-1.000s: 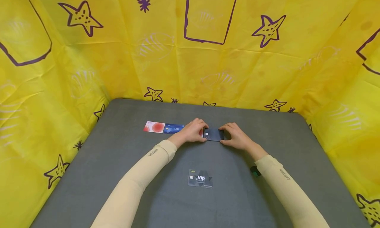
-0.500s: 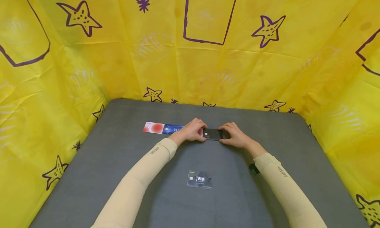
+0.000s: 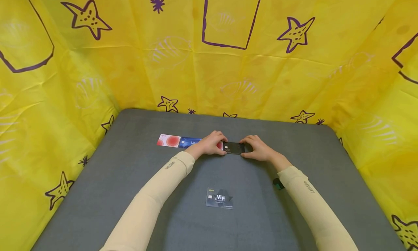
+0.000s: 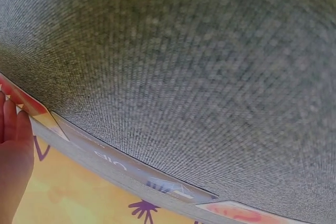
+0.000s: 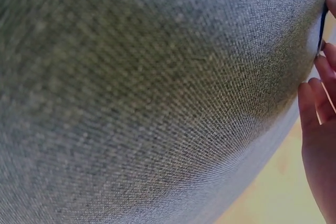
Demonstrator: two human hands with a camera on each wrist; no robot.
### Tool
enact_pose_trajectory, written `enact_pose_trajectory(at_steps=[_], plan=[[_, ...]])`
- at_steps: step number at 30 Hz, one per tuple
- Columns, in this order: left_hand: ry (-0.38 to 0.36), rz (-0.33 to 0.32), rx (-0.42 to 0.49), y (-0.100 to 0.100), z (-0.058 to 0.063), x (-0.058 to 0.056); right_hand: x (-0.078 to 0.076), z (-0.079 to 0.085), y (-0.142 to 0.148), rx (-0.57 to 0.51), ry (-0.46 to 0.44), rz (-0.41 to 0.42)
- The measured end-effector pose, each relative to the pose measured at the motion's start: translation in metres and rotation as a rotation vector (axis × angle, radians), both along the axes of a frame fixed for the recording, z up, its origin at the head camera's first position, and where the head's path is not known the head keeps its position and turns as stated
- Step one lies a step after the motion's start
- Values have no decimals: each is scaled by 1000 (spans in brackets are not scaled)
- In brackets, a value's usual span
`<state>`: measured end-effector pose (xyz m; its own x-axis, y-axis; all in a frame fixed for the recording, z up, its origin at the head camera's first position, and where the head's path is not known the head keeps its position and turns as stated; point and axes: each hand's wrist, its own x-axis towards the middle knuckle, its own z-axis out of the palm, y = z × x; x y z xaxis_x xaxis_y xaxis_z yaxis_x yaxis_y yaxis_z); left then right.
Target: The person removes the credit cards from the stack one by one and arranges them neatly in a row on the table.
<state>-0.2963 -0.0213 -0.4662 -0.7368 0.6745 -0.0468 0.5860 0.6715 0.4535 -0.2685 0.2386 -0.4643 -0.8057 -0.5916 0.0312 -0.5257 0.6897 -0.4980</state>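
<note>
A black VIP card (image 3: 233,148) lies at the right end of a row of cards, spanning the gap between both hands. My left hand (image 3: 210,144) pinches its left corners between thumb and fingers, and my right hand (image 3: 261,150) pinches its right end. Under the left hand, part of a red-patterned card (image 3: 220,145) shows, close against the black one. Further left come a blue VIP card (image 3: 187,142) and a white card with red circles (image 3: 168,140). The right wrist view has only the fingers and a dark card edge at its right border.
Nearer to me, a grey see-through Vip card (image 3: 219,199) lies alone on the grey table (image 3: 248,222). A yellow cloth (image 3: 209,73) with sea-creature drawings surrounds the table on the back and sides. Beige sleeves cover both forearms.
The black card has shifted slightly left toward the red-patterned card and looks darker as its tilt changed. Both hands moved a little with it and stay on it.
</note>
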Motion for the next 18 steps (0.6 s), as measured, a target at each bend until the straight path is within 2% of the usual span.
enact_pose_trajectory(at_steps=[5, 18], plan=[[0, -6, 15, -1, -1, 0, -1, -1, 0, 0, -21, -6], [-2, -13, 46, -2, -1, 1, 2, -2, 0, -28, -3, -4]])
